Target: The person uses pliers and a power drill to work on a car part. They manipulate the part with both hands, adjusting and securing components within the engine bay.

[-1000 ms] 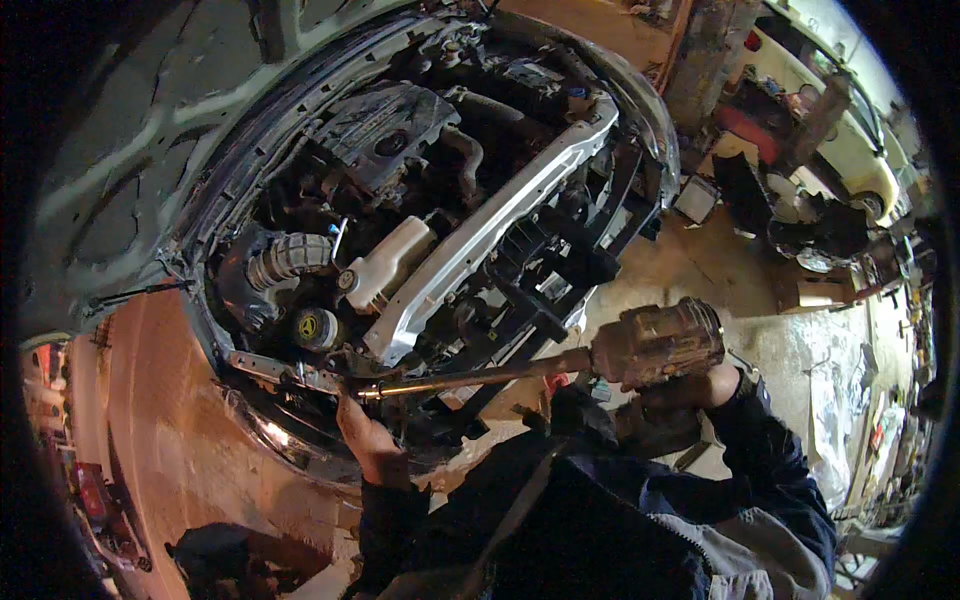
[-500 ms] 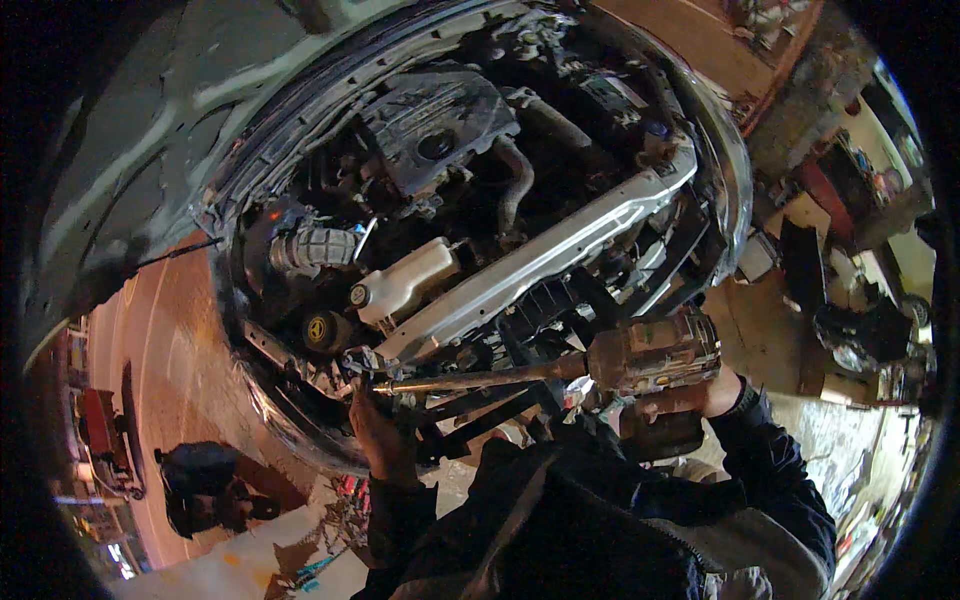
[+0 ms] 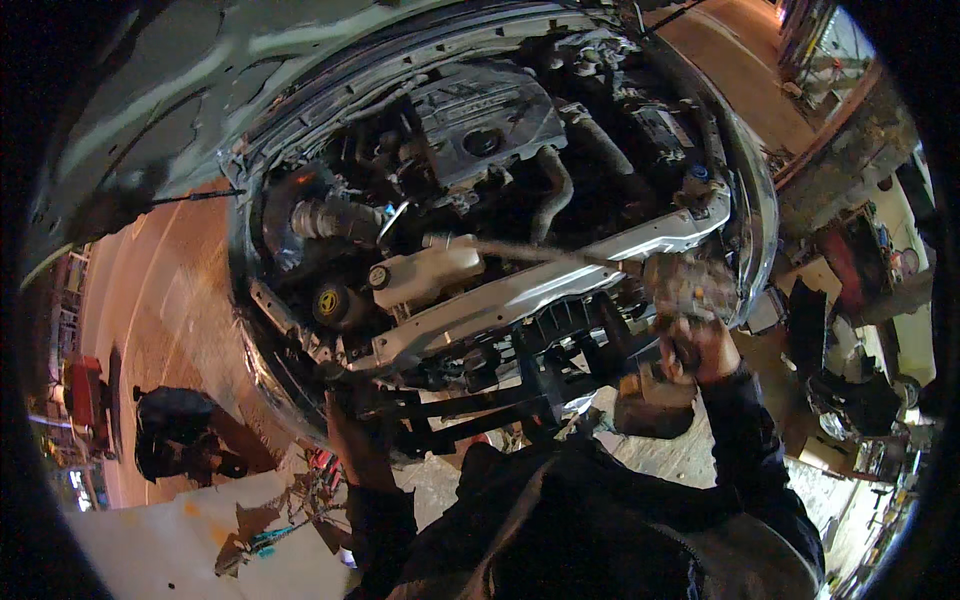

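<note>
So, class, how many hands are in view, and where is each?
2: the left hand just below the left end of the silver bar; the right hand around the grip of the power tool. Some fingers are hidden or dark.

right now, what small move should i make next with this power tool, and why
Probably ease the long thin metal bar away from the whitish plastic tank. Your right hand holds the grimy brown power tool, and its bar passes across the silver metal crossbeam; the blurred end looks close to the tank, though contact can't be judged.
</note>
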`<state>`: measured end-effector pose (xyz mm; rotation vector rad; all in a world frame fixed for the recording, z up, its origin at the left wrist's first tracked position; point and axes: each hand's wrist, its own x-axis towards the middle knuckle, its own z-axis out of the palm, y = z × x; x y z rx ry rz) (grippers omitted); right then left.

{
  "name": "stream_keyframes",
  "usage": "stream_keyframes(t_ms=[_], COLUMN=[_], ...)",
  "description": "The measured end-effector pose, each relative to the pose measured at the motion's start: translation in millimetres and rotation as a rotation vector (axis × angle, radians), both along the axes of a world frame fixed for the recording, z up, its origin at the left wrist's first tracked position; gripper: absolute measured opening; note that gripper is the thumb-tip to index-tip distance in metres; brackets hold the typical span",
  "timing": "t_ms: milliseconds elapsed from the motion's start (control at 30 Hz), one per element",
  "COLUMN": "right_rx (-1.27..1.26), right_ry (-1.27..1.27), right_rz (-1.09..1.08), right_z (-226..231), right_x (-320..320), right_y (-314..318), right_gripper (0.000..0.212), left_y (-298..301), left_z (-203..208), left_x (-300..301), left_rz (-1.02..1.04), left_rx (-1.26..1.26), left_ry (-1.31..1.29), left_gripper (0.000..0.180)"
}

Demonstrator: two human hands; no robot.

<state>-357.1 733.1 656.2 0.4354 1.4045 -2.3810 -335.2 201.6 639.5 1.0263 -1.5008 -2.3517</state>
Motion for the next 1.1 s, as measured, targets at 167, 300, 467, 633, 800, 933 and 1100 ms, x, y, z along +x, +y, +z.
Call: stream_keyframes(t_ms=[167,300,467,633,800,933,1100], right_rx=[0.042,-0.068,-0.126,-0.215,-0.079,0.384,1.105], right_ry=[0.075,0.093,0.053,0.043,0.021,0.1,0.232], right_rz=[-0.053,-0.268,-0.334,-0.399,-0.302,-0.16,-0.108], right_z=[-42.3,-70.5,-98.5,-106.2,-108.5,-105.4,-54.9], right_x=[-83.2,-144.7,-187.6,-195.5,-203.5,-194.6,-143.1], right_y=[7.1,-1.8,-19.7,-24.3,-9.5,12.3,8.3], right_gripper=[0.046,0.038,0.038,0.038,0.034,0.049,0.04], left_y=[24.5,38.8,52.4,61.2,62.2,59.2,57.0], left_z=[-13.3,-13.0,-1.8,11.2,10.1,10.2,13.0], left_x=[13.2,20.1,16.5,8.6,1.2,-10.5,-19.9], left_rz=[-0.036,-0.067,-0.171,-0.183,-0.131,-0.173,-0.423], left_rx=[0.133,0.176,0.199,0.158,0.156,0.059,-0.082], left_ry=[0.135,0.124,0.179,0.093,0.034,0.041,-0.071], left_gripper=[0.05,0.048,0.048,0.049,0.047,0.049,0.049])
